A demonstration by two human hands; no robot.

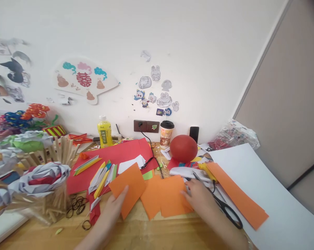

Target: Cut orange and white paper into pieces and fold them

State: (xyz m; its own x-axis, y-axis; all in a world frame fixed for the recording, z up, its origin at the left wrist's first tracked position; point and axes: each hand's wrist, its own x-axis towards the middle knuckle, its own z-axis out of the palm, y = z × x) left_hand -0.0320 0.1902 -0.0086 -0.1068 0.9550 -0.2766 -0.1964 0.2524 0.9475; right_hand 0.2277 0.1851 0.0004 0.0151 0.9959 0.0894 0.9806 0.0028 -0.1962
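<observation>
In my left hand [118, 203] is a square of orange paper [129, 187], gripped at its lower edge with the thumb on top; the paper is tilted above the table. More orange paper squares [174, 194] lie overlapping on the wood in front of me. My right hand [195, 194] touches the right edge of these squares, its visible fingers apart. Black-handled scissors [228, 210] lie partly beneath my right hand and forearm. Long orange paper strips [237, 196] rest farther right on a large white sheet [253, 173].
Folded paper pieces [102, 178] lie on red paper [130, 149]. Behind stand a yellow bottle [104, 132], a lidded cup [166, 135], a red balloon [183, 148] and a phone [194, 133]. Wooden sticks [60, 149] and paper flowers [42, 178] crowd the left. Black rings [77, 205] lie nearby.
</observation>
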